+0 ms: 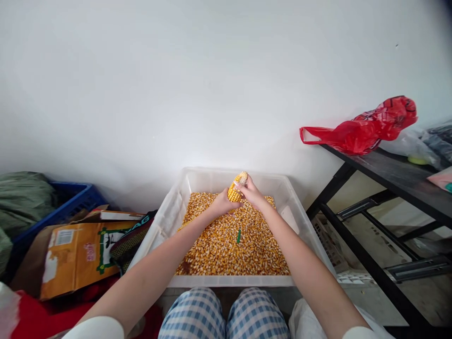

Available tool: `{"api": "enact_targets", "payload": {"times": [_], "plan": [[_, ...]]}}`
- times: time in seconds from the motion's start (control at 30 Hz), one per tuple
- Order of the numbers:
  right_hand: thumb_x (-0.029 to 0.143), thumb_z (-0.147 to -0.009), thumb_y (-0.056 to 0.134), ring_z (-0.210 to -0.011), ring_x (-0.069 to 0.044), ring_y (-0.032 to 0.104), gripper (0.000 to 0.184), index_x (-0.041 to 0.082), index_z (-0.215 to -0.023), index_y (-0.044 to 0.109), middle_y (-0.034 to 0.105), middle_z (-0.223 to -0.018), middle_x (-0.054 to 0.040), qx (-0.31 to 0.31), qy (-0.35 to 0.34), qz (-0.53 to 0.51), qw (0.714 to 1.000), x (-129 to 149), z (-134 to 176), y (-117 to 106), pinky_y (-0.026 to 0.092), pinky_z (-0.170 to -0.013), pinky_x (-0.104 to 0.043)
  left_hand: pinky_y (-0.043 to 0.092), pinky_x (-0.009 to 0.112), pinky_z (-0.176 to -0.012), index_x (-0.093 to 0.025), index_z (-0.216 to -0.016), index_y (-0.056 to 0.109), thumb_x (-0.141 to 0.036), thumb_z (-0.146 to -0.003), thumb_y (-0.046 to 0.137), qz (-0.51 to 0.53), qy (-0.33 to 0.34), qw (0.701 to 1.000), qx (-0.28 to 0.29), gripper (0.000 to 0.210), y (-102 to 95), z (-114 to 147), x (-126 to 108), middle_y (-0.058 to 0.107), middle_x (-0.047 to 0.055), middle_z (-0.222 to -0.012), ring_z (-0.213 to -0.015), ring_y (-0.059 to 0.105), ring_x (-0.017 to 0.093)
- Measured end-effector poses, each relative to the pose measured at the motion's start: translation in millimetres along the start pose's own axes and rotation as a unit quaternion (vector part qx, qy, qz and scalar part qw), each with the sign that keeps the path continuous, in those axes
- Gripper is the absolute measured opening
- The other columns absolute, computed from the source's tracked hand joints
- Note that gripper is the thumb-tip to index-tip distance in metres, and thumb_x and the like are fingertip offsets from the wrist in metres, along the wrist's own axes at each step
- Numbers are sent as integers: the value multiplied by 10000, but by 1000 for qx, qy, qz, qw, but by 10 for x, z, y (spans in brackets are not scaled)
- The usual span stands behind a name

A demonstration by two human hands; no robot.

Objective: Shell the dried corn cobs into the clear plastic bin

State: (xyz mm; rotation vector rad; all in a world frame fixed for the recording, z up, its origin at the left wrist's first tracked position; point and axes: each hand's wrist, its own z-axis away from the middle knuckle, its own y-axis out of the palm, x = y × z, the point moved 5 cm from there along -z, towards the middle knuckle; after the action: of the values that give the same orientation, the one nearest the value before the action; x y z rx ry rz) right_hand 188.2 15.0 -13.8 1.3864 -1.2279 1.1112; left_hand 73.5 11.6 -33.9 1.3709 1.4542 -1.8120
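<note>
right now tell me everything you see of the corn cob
The corn cob is yellow, with kernels in tight rows on the lower part and a paler, seemingly stripped patch higher up. It tilts, top end leaning right in the picture, above loose kernels in a translucent bin. The left hand holds its lower end, the right hand grips its upper side; they hide part of it.

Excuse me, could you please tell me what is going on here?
A person holds an ear of corn in both hands, the left hand at its lower part and the right hand at its upper part. The ear shows yellow kernel rows below and looks paler towards its top. Beneath it, a translucent plastic tub holds many loose kernels, with a small green object lying on them.
</note>
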Motion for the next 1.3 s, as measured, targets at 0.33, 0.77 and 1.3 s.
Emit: {"api": "enact_targets", "payload": {"times": [0.33, 0.77, 1.3], "plan": [[470, -657, 620, -700, -111, 553, 425, 226, -958, 446, 540, -775, 33, -112, -37, 36, 992, -59, -58, -86, 474, -608, -225, 425, 259, -557, -177, -942, 453, -489, -583, 650, -144, 23, 989, -36, 515, -35, 16, -31, 620, 41, -783, -679, 603, 198], [543, -675, 567, -657, -123, 567, 396, 244, -918, 475, 567, -783, 18, -111, 28, -2, 993, 22, -5, -68, 465, -484, -205, 430, 268, -572, -171, -969, 465, -479, -595, 641, -162, 38, 985, -52, 515, -50, -1, -30, 624, 46, -784, -696, 599, 208], [537, -680, 578, -621, -114, 571, 389, 232, -907, 496, 567, -749, 19, -77, 19, -67, 995, 26, -61, -139, 463, -471, -201, 451, 275, -629, -165, -1020, 489, -577, -546, 645, -106, 46, 993, -22, 647, -81, 6, -66, 617, 39, -829, -758, 590, 212]]}}
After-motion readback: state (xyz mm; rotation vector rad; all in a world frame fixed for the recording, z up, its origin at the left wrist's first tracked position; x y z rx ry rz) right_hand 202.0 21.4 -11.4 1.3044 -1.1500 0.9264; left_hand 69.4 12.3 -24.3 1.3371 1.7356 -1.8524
